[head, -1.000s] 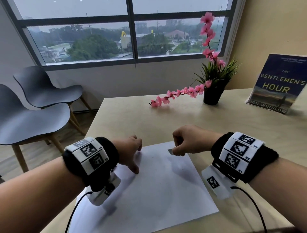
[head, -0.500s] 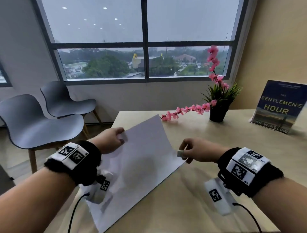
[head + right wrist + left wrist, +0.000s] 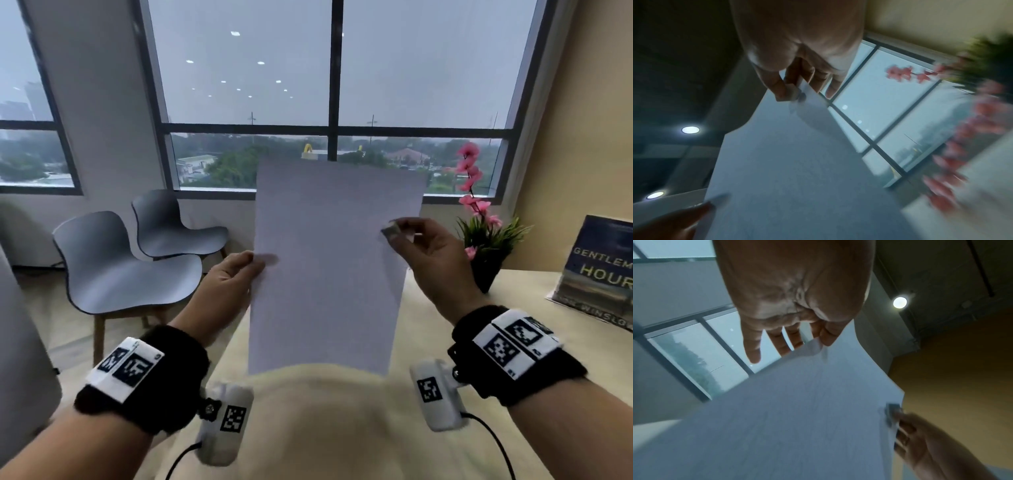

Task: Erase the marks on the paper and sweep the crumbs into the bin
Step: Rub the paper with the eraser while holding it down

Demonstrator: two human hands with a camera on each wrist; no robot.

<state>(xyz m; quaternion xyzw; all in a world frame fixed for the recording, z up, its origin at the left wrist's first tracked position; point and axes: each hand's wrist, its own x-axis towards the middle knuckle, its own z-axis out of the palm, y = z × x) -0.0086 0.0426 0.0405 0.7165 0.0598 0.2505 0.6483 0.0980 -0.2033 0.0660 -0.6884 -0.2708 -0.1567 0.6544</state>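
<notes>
Paper (image 3: 329, 260) held upright in the air over the table (image 3: 342, 428), in front of the window (image 3: 239, 85). L hand (image 3: 227, 286) pinches its left edge, thumb on the near face. R hand (image 3: 433, 255) pinches the right edge w/ an eraser (image 3: 390, 232) pressed between thumb & sheet; other fingers loosely spread. No marks legible on the sheet. Book (image 3: 597, 270) propped at far right, cover reads "GENTLEM… HOUR", "…WINSLO…" below. Plant (image 3: 486, 236) w/ pink flowers beside it. Two grey chairs (image 3: 130, 267) at left.
</notes>
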